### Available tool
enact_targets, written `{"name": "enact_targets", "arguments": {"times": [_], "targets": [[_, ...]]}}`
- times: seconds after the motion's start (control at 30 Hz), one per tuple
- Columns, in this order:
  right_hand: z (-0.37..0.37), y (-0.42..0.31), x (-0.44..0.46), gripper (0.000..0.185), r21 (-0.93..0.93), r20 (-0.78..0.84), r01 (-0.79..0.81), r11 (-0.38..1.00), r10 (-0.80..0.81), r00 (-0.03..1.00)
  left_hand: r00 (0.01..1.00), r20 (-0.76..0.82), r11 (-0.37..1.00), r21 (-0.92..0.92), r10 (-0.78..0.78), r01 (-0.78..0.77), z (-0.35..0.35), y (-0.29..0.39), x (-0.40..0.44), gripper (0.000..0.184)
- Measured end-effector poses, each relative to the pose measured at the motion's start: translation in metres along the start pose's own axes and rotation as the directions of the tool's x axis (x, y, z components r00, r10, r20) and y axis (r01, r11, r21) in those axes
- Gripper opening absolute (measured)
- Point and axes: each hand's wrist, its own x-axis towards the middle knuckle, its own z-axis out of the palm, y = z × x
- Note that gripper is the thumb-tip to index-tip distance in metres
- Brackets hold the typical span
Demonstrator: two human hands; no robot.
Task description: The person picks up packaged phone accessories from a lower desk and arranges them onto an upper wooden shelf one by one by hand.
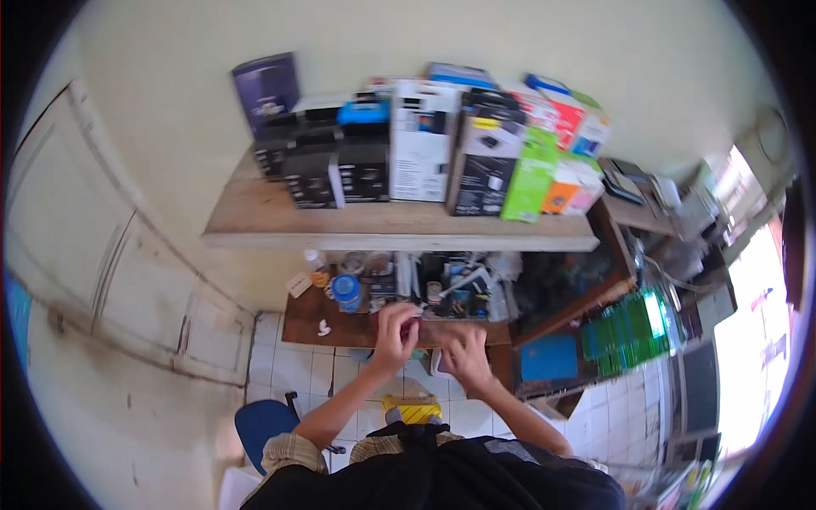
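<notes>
My left hand (pixel 396 333) is raised in front of the wooden desk (pixel 340 331), fingers curled in a pinch. Beside it my right hand (pixel 466 350) is bent inward, its fingers closed and partly smeared by motion. A small blurred dark patch lies between the fingertips; what they hold there, if anything, I cannot make out. Behind the hands, the desk carries a blue-lidded jar (pixel 346 291), a crumpled white scrap (pixel 324 327) and a clutter of small parts and tools (pixel 459 289).
Above the desk, a wooden shelf (pixel 382 228) juts out with black boxes (pixel 313 177), a white box (pixel 421 140) and a green box (pixel 531 174). A blue chair (pixel 262 433) stands at left, a yellow stool (pixel 412 410) below, a cabinet (pixel 578 314) with green stacked items (pixel 625 336) at right.
</notes>
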Motion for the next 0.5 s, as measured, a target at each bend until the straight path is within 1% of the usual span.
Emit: {"name": "enact_targets", "arguments": {"times": [0.03,0.07,0.1,0.13,0.17,0.2,0.23,0.27,0.3,0.33,0.37,0.4,0.43,0.47,0.5], "targets": [[-0.002,0.006,-0.041,0.029,-0.01,0.072,-0.038,0.999,0.038,0.997,0.99,0.124,0.997,-0.03,-0.069,0.074,0.016,-0.003,-0.028,0.032],[-0.003,0.011,-0.085,0.027,-0.018,0.149,-0.119,0.993,0.12,0.981,0.96,0.251,0.988,-0.048,-0.128,0.144,0.03,-0.009,-0.055,0.033],[-0.002,0.015,-0.131,0.024,-0.027,0.22,-0.202,0.979,0.203,0.954,0.919,0.344,0.976,-0.03,-0.191,0.214,0.043,-0.019,-0.085,0.035],[0.001,0.02,-0.182,0.022,-0.04,0.291,-0.304,0.952,0.302,0.907,0.865,0.435,0.961,0.0,-0.25,0.278,0.053,-0.031,-0.115,0.037],[0.003,0.024,-0.232,0.021,-0.056,0.359,-0.405,0.913,0.397,0.845,0.817,0.503,0.951,0.035,-0.283,0.308,0.06,-0.039,-0.143,0.039],[-0.001,0.022,-0.274,0.023,-0.093,0.414,-0.565,0.82,0.548,0.727,0.763,0.564,0.94,0.078,-0.316,0.332,0.064,-0.048,-0.169,0.041],[-0.004,0.019,-0.316,0.025,-0.132,0.464,-0.702,0.7,0.669,0.581,0.672,0.654,0.928,0.138,-0.348,0.346,0.067,-0.059,-0.196,0.042],[-0.002,0.016,-0.363,0.024,-0.124,0.392,-0.83,0.544,0.795,0.462,0.571,0.727,0.914,0.205,-0.382,0.351,0.066,-0.069,-0.222,0.044],[-0.004,0.009,-0.403,0.023,-0.101,0.323,-0.923,0.371,0.89,0.322,0.457,0.806,0.922,0.275,-0.376,0.273,0.06,-0.077,-0.242,0.045],[-0.014,-0.002,-0.429,0.021,-0.124,0.234,-0.974,0.191,0.959,0.158,0.338,0.863,0.926,0.332,-0.375,0.181,0.059,-0.085,-0.256,0.045],[-0.021,-0.016,-0.452,0.02,-0.128,0.148,-0.992,0.004,0.989,-0.015,0.312,0.88,0.933,0.32,-0.357,0.165,0.061,-0.093,-0.268,0.045],[-0.024,-0.023,-0.478,0.019,-0.084,0.11,-0.984,-0.154,0.98,-0.163,0.146,0.87,0.877,0.444,-0.471,0.182,0.062,-0.1,-0.278,0.046],[-0.024,-0.024,-0.505,0.018,-0.035,0.081,-0.953,-0.301,0.949,-0.303,-0.018,0.82,0.806,0.566,-0.572,0.172,0.067,-0.102,-0.282,0.046],[-0.023,-0.027,-0.532,0.018,-0.01,0.046,-0.938,-0.347,0.937,-0.347,0.01,0.789,0.78,0.605,-0.614,0.16,0.077,-0.098,-0.278,0.042],[-0.021,-0.031,-0.55,0.017,0.013,0.015,-0.92,-0.391,0.92,-0.391,-0.006,0.791,0.783,0.606,-0.612,0.14,0.088,-0.097,-0.272,0.042]]}}
